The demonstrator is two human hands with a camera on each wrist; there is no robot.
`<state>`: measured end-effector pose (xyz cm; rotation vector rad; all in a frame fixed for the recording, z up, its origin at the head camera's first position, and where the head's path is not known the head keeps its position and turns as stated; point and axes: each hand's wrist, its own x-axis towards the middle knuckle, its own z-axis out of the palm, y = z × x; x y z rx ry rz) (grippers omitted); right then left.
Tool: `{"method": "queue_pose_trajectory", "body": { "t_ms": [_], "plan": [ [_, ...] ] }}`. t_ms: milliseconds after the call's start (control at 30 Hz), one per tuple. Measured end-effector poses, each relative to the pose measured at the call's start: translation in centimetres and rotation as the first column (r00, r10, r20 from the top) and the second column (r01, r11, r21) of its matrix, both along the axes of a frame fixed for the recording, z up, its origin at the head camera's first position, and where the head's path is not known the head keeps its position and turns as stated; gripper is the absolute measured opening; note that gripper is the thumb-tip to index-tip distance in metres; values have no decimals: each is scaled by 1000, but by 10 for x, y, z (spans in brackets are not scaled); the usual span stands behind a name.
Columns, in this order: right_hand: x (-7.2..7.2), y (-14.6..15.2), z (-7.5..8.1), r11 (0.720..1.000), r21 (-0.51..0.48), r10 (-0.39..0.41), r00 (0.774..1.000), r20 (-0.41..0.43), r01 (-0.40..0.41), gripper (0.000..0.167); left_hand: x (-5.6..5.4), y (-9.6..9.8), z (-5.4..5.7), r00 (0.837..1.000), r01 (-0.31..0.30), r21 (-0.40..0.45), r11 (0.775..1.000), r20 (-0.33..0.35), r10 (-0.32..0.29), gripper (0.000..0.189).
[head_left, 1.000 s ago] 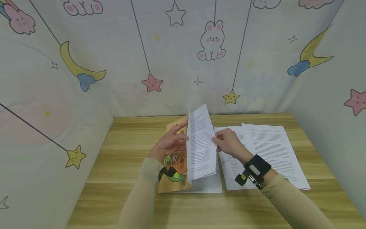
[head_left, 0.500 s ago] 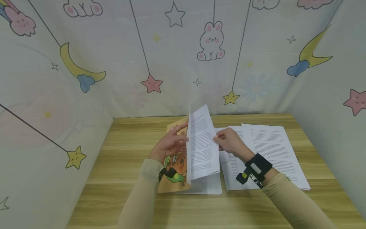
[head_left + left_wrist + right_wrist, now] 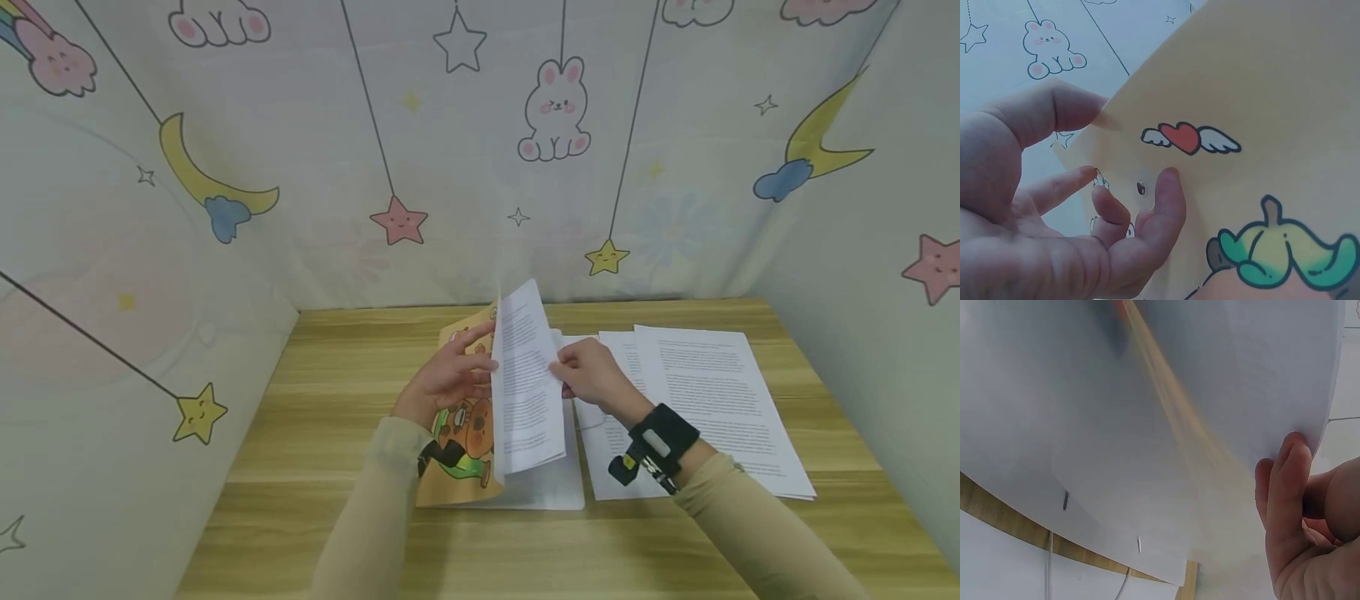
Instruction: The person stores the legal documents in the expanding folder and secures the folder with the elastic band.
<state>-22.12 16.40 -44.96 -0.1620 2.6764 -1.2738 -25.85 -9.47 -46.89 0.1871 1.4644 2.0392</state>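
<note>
An orange folder or booklet with cartoon prints (image 3: 457, 450) stands with its front cover raised. My left hand (image 3: 446, 379) holds that cover by its edge, fingers against the printed face. In the left wrist view, the cover (image 3: 1272, 81) shows a winged heart, and a small metal stud (image 3: 1140, 187) sits close to the fingertips. Beside the cover, a few printed white sheets (image 3: 531, 400) stand half turned. My right hand (image 3: 592, 371) pinches their right edge between thumb and fingers; in the right wrist view, the sheets' pale underside (image 3: 1272, 375) curves away from the fingertips.
Underneath the raised sheets lies a white page or back cover (image 3: 543, 496). More printed sheets (image 3: 720, 392) overlap on the right of the wooden table (image 3: 300, 433). Thin pale strips (image 3: 1049, 569) lie over paper there. A patterned cloth wall (image 3: 465, 150) encloses the back and sides.
The right hand shifted slightly right with the sheets' edge, then back left, leaving the sheets more upright. The left hand stayed at the cover.
</note>
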Motion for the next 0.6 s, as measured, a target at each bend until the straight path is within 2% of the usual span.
{"method": "queue_pose_trajectory", "body": {
  "t_ms": [167, 333, 600],
  "plan": [
    [-1, -5, 1, 1000, 8, -11, 1000, 10, 11, 12, 0, 1, 0, 1000, -18, -14, 1000, 2, 18, 84],
    [-1, -11, 0, 999, -15, -30, 999, 35, 31, 14, -1, 1, 0, 1000, 3, 1, 1000, -6, -3, 84],
    [0, -18, 3, 999, 19, -26, 1000, 2, 26, 14, -2, 3, 0, 1000, 10, 6, 1000, -8, -10, 83]
  ]
}}
